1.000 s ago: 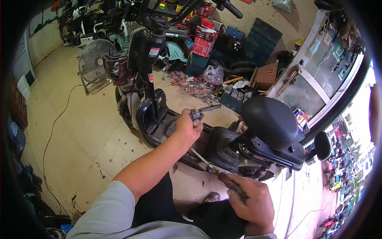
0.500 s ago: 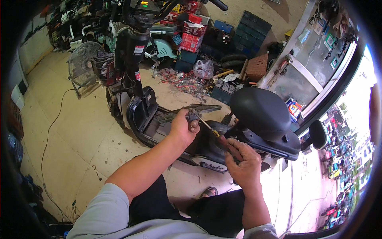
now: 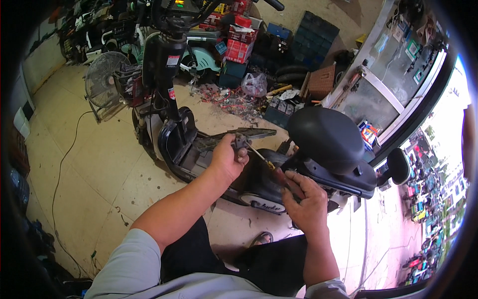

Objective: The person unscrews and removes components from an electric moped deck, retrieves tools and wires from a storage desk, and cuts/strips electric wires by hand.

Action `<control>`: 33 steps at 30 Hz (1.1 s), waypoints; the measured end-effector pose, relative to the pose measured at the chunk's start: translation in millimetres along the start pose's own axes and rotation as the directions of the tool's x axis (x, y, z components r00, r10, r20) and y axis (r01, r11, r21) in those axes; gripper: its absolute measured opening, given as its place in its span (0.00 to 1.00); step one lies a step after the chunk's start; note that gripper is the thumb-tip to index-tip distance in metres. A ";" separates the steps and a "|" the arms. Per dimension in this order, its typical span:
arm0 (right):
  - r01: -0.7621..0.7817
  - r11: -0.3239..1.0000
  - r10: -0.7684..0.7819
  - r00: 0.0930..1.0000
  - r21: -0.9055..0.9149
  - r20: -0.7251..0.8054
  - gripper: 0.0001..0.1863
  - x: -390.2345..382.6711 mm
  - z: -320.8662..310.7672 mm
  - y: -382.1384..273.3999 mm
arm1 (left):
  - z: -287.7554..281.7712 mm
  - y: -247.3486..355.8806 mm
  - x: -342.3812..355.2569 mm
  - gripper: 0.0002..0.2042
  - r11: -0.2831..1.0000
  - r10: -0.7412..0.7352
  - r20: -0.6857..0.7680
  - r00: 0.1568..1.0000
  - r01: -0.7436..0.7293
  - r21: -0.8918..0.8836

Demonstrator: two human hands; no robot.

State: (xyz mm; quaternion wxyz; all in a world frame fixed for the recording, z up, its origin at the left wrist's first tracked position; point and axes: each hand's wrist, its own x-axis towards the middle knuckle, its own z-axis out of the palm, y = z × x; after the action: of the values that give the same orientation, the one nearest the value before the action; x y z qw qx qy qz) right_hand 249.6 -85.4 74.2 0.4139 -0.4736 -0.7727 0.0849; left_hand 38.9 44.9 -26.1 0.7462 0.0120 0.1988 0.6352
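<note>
Screwdriver (image 3: 283,178) lies slanted in my right hand (image 3: 307,202), its dark red handle pinched between thumb and curled fingers; the shaft runs up and to the left, and its tip meets a small grey metal piece (image 3: 241,142); whether it sits in a screw head I cannot tell. My left hand (image 3: 231,157) is closed around that metal piece, thumb over the top, fingers folded beneath; a long dark bar (image 3: 259,133) reaches out past both sides of this fist, and how the two join is hidden by my fingers. All of it is held up in front of the black scooter, over the space between its rounded seat (image 3: 326,138) and its steering column (image 3: 169,65); the footboard (image 3: 196,162) shows below and to the left. Under me are my black trousers (image 3: 189,249) and a sandalled foot (image 3: 262,238) on the pale tiled floor (image 3: 99,174). Farther off, a pile of loose wires (image 3: 224,102) lies beside a clear plastic bag (image 3: 254,84); red boxes (image 3: 240,50) are stacked behind; a floor fan (image 3: 105,74) stands to the left; a brown basket (image 3: 321,82) leans to the right, near a glazed door (image 3: 378,104).
</note>
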 end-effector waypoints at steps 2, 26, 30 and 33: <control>0.052 0.998 -0.052 0.998 -0.038 0.021 0.20 2.7 -0.5 0.3 | -0.8 -0.6 -1.8 0.09 1.000 0.003 -0.026 1.000 -0.002 0.016; 0.443 0.881 -0.449 0.894 -0.164 0.004 0.20 56.3 -7.7 -36.4 | -5.3 -7.2 0.7 0.09 0.997 0.076 -0.081 0.994 -0.077 -0.006; 0.412 0.896 -0.417 0.909 -0.167 0.011 0.22 52.5 -3.2 -36.7 | -9.0 -4.9 6.0 0.11 0.996 0.082 -0.035 0.996 -0.083 -0.021; 0.380 0.904 -0.383 0.923 -0.195 0.023 0.21 54.1 -3.5 -41.5 | -11.3 -2.2 4.1 0.12 0.995 0.098 -0.031 0.995 -0.098 -0.010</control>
State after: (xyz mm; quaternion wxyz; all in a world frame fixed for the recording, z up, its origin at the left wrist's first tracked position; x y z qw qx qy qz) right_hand 213.4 -65.2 128.4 0.3800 -0.3525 -0.8516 -0.0779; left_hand 38.0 45.8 -38.3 0.7111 0.0076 0.2055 0.6723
